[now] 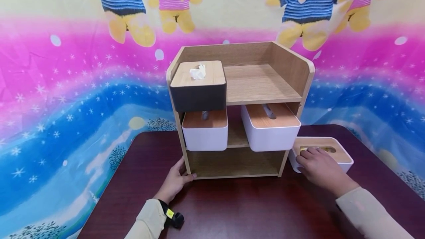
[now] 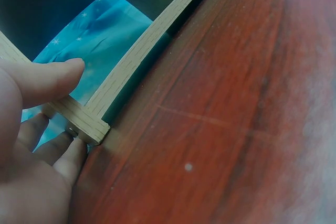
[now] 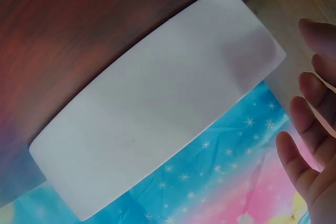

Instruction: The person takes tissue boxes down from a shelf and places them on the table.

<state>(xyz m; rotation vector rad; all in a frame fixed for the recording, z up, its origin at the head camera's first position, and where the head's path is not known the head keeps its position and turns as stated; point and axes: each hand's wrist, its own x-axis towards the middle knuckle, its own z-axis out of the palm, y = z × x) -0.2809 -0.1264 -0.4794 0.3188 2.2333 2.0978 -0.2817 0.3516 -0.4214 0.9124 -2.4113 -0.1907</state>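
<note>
We're bracing the shelf unit [image 1: 308, 73] w/ our L hand [image 1: 176, 180] rn, thumb at the front & fingers behind the bottom corner of the side panel, so that hand is grasping the wood. Our R hand [image 1: 322, 167] is hovering by the bench box [image 1: 342, 153], which is sitting on the bench [image 1: 232, 209] just beside the unit's R side; the hand is released, fingers loosely bent w/ nothing btwn them, & the R wrist view is showing a gap btwn fingertips & box. That box is lying level, wood lid up, w/ smth yellowish showing in its slot; we can't tell what. Up top, a dark box [image 1: 199, 97] is occupying the front L corner w/ a tissue [image 1: 198, 72] poking out, & one level down the L white box [image 1: 206, 137] & R white box [image 1: 275, 137] are standing apart, prob. jutting past the edge a bit. Imo we're on the bench-box step, steadying the unit meanwhile. If we're picking that box up, the next move is calling for a wide R grip across its narrow width, on the white sides, not the lid (might be loose), & for staying clear of the side panel, since a knock could be shifting the unit.
</note>
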